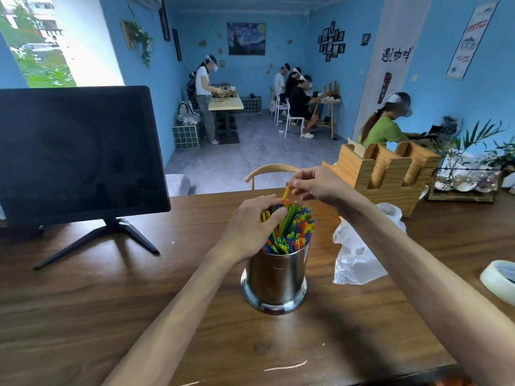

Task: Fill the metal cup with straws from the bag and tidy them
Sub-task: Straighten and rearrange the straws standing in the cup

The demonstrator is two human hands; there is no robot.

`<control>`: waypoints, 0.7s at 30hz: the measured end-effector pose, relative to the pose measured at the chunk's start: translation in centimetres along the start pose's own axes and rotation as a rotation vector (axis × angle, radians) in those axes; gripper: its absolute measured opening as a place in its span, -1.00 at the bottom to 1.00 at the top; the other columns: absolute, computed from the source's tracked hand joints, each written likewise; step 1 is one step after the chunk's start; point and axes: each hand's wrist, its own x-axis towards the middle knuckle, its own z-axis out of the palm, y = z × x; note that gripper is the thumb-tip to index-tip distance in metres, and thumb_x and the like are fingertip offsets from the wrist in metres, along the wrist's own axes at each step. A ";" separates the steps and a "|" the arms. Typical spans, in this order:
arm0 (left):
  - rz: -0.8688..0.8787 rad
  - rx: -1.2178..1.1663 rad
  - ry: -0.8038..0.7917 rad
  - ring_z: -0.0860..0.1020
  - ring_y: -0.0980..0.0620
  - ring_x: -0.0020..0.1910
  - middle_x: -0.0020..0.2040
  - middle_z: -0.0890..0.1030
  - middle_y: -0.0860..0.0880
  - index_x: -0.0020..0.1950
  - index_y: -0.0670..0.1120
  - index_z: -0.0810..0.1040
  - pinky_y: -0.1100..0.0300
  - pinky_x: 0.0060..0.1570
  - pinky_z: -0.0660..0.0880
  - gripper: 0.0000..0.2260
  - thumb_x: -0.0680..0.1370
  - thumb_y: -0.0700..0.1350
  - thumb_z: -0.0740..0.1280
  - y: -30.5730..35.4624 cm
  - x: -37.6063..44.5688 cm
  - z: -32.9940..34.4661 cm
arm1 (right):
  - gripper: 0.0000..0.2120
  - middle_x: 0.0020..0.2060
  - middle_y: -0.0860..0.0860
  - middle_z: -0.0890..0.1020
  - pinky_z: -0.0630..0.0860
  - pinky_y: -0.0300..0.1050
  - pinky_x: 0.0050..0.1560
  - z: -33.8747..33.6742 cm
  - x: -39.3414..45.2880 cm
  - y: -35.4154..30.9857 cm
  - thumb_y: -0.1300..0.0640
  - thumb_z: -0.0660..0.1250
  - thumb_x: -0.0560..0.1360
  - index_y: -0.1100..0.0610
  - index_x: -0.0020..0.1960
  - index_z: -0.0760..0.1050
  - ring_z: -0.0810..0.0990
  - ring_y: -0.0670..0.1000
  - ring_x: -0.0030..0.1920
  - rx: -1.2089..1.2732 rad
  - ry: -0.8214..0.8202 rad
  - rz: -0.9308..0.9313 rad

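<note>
A shiny metal cup (276,280) stands upright on the wooden table (111,302), packed with several colourful straws (292,232). My left hand (248,227) grips the left side of the straw bundle, fingers curled over the tips. My right hand (315,182) pinches the top of one yellow straw (286,192) that sticks up above the others at the far side of the cup. A crumpled clear plastic bag (354,252) lies just right of the cup, under my right forearm.
A dark monitor (78,151) on a stand sits at the left. A wooden holder (390,171) stands at the back right, a tape roll (498,280) at the right edge. A chair back (267,169) shows behind the table; people work farther off.
</note>
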 end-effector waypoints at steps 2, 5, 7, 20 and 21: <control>0.022 -0.015 -0.002 0.48 0.15 0.32 0.34 0.59 0.16 0.37 0.17 0.57 0.15 0.28 0.39 -0.66 0.65 0.22 0.25 0.0 0.3 -0.3 | -0.87 -0.12 0.03 0.71 0.53 -0.29 -0.20 -0.2 -0.5 -0.6 0.17 0.35 0.63 0.21 0.03 0.64 0.63 0.00 -0.09 -0.030 0.023 -0.089; 0.013 -0.119 0.027 0.59 0.27 0.12 0.11 0.66 0.25 0.25 0.27 0.54 0.21 0.14 0.48 -0.76 0.60 0.24 0.30 0.3 1.2 -1.2 | -0.88 -0.10 -0.02 0.75 0.55 -0.23 -0.12 -0.5 -1.4 -2.0 0.15 0.30 0.66 0.16 0.04 0.60 0.68 -0.11 -0.12 -0.020 0.050 -0.198; 0.006 -0.176 0.078 0.60 0.32 0.00 -0.02 0.67 0.24 0.11 0.31 0.48 0.29 0.00 0.47 -0.83 0.55 0.22 0.37 0.9 2.0 -2.0 | -0.85 -0.16 -0.08 0.75 0.56 -0.30 -0.17 -0.9 -2.2 -3.3 0.15 0.29 0.67 0.21 0.08 0.58 0.69 -0.19 -0.16 0.033 0.096 -0.263; 0.210 0.003 -0.142 0.59 0.27 0.00 -0.06 0.70 0.20 0.04 -0.05 0.74 0.21 0.04 0.45 -0.76 0.64 0.05 0.35 1.2 3.3 -3.2 | -0.88 -0.12 0.01 0.71 0.62 -0.08 -0.04 -3.9 -5.3 -7.2 0.20 0.16 0.72 0.15 0.06 0.46 0.70 0.09 -0.05 0.395 0.263 -0.613; 0.194 -0.070 -0.123 0.60 0.31 0.05 -0.02 0.71 0.22 0.01 -0.02 0.75 0.22 0.09 0.48 -0.77 0.64 0.06 0.36 1.2 3.3 -3.6 | -0.87 -0.13 0.00 0.71 0.62 -0.11 -0.06 -4.3 -5.4 -7.2 0.20 0.16 0.72 0.15 0.05 0.45 0.70 0.08 -0.07 0.448 0.299 -0.609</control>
